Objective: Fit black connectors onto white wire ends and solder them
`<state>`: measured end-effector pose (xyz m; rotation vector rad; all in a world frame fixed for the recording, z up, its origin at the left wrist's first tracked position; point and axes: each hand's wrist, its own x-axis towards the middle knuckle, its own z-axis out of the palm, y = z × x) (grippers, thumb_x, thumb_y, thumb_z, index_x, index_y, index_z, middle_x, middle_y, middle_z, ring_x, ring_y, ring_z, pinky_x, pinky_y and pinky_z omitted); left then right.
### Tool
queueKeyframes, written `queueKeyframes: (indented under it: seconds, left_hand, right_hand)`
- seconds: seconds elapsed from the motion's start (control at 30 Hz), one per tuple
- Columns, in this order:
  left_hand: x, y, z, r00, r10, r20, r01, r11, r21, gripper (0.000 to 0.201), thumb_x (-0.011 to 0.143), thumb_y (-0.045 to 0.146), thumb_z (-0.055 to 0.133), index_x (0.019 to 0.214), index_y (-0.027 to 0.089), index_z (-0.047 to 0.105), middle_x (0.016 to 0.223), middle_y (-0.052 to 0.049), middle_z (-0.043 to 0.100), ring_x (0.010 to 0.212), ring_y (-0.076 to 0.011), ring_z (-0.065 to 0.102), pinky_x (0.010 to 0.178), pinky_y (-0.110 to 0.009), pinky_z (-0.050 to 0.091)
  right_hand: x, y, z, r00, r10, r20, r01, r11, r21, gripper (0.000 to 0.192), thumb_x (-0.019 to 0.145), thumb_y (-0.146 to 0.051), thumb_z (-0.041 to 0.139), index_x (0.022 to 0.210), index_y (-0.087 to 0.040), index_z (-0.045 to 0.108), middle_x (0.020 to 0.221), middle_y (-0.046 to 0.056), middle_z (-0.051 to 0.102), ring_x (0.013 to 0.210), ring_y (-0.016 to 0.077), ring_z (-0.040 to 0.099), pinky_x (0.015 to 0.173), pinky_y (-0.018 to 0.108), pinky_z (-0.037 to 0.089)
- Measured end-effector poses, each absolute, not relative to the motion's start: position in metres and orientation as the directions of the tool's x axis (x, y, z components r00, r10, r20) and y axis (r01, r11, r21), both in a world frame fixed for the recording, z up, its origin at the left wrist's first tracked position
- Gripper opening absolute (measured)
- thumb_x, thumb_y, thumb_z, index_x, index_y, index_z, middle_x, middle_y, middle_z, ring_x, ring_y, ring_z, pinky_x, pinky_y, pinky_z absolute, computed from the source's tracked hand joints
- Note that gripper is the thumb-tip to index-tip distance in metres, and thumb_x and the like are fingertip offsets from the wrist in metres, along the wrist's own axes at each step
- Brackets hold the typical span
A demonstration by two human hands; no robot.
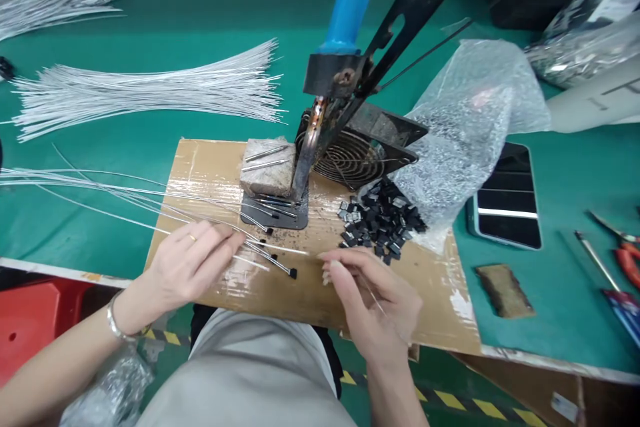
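the left hand (193,260) pinches a fan of thin white wires (150,197) on the cardboard sheet (300,293); the right hand (373,297) pinches one wire. they look light, springy, best gripped near the black-capped tips (293,273).

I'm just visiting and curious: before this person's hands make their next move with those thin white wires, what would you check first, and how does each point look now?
1. Left hand pins the white wires on the cardboard sheet: ok.
2. Right hand pinches something thin; what it is: cannot tell.
3. Black tips on the wire ends: ok on some, others bare.
4. Pile of small black parts within reach: ok.
5. Both hands off the soldering iron's tip: ok.
6. Phone lies off the cardboard: ok.
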<state>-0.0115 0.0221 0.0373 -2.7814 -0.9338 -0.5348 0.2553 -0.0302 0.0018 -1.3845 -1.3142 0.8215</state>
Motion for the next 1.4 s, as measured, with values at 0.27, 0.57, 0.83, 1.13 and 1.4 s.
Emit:
queueKeyframes:
  seconds: [0.27, 0.57, 0.83, 1.13, 1.4]
  left_hand:
    - [0.000, 0.011, 0.042, 0.732, 0.524, 0.435, 0.541, -0.835, 0.096, 0.025, 0.095, 0.001, 0.055, 0.115, 0.012, 0.065, 0.090, -0.009, 0.073, 0.072, -0.0187, 0.064, 0.061, -0.030, 0.050]
    - [-0.003, 0.018, 0.083, 0.712, 0.698, -0.079, 0.515, -0.442, 0.734, 0.015, 0.103, 0.012, 0.053, 0.106, 0.023, 0.064, 0.094, -0.001, 0.063, 0.084, -0.0144, 0.062, 0.073, -0.024, 0.050]
    - [0.009, 0.032, 0.083, 0.583, 0.813, 0.006, 0.476, -0.348, 0.808, 0.009, 0.104, 0.015, 0.052, 0.107, 0.020, 0.060, 0.093, -0.001, 0.065, 0.074, -0.0125, 0.056, 0.067, -0.025, 0.046]
    - [0.035, 0.018, 0.061, 0.569, 0.691, 0.446, 0.540, -0.723, 0.431, 0.016, 0.095, 0.000, 0.057, 0.099, 0.013, 0.066, 0.088, -0.007, 0.074, 0.085, -0.0199, 0.065, 0.078, -0.033, 0.055]
    - [0.034, 0.022, 0.048, 0.757, 0.393, 0.522, 0.501, -0.862, -0.077, 0.018, 0.098, 0.006, 0.052, 0.094, 0.014, 0.067, 0.087, -0.009, 0.077, 0.067, -0.0171, 0.068, 0.059, -0.031, 0.055]
  right_hand:
    - [0.240, -0.022, 0.018, -0.029, 0.981, 0.192, 0.152, 0.194, -0.969, 0.015, 0.085, -0.009, 0.077, 0.092, -0.022, 0.077, 0.080, 0.000, 0.074, 0.063, 0.0119, 0.066, 0.056, 0.023, 0.056]
    - [0.239, -0.024, 0.018, 0.009, 0.993, 0.120, -0.089, 0.120, -0.989, 0.013, 0.078, -0.014, 0.084, 0.071, -0.021, 0.075, 0.062, -0.001, 0.071, 0.054, 0.0126, 0.062, 0.048, 0.023, 0.049]
    - [0.221, -0.034, 0.014, 0.102, 0.979, -0.177, -0.216, -0.152, -0.964, 0.025, 0.082, -0.028, 0.083, 0.064, -0.018, 0.069, 0.054, -0.004, 0.057, 0.044, 0.0086, 0.048, 0.042, 0.021, 0.038]
    - [0.198, -0.032, 0.010, 0.211, 0.933, -0.292, -0.300, -0.223, -0.928, 0.030, 0.078, -0.034, 0.084, 0.061, -0.019, 0.065, 0.046, -0.007, 0.048, 0.040, 0.0061, 0.036, 0.038, 0.018, 0.029]
    - [0.201, -0.028, 0.008, 0.095, 0.876, -0.472, -0.478, -0.376, -0.794, 0.044, 0.067, -0.049, 0.091, 0.059, -0.019, 0.060, 0.044, -0.006, 0.049, 0.037, 0.0055, 0.036, 0.035, 0.017, 0.026]
